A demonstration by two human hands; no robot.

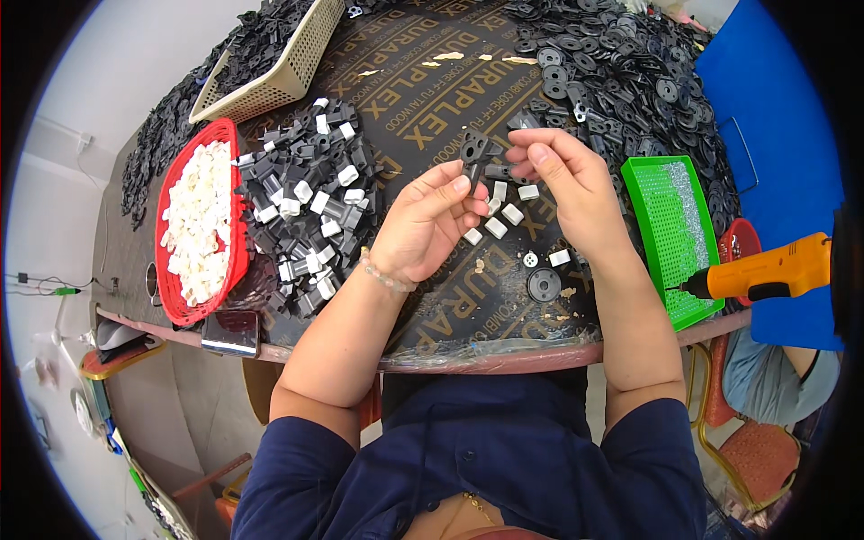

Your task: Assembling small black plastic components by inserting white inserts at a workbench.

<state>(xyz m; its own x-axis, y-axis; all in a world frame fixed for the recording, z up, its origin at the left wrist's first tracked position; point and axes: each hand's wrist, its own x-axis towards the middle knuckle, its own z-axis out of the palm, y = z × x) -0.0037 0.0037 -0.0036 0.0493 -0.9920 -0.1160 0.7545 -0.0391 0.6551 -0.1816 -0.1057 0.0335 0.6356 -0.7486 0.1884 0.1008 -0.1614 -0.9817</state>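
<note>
In my left hand (418,220) a black plastic part (473,148) with round holes is pinched between thumb and fingers, standing upright over the table. Close beside it on the right is my right hand (571,184), its fingers curled and its thumb laid against them; whatever they hold, if anything, is hidden. Below and between the hands lie several small white blocks (495,228). A white button-like disc (530,259) and a black plastic wheel (544,284) rest nearer the table edge, below my right hand.
Left of my hands is a heap of black parts with white caps (310,202), then a red basket of white pieces (193,225). Behind stands a beige crate (270,63). Black discs (612,63) pile at far right, near a green tray (660,243), an orange electric screwdriver (769,270) and a phone (231,333).
</note>
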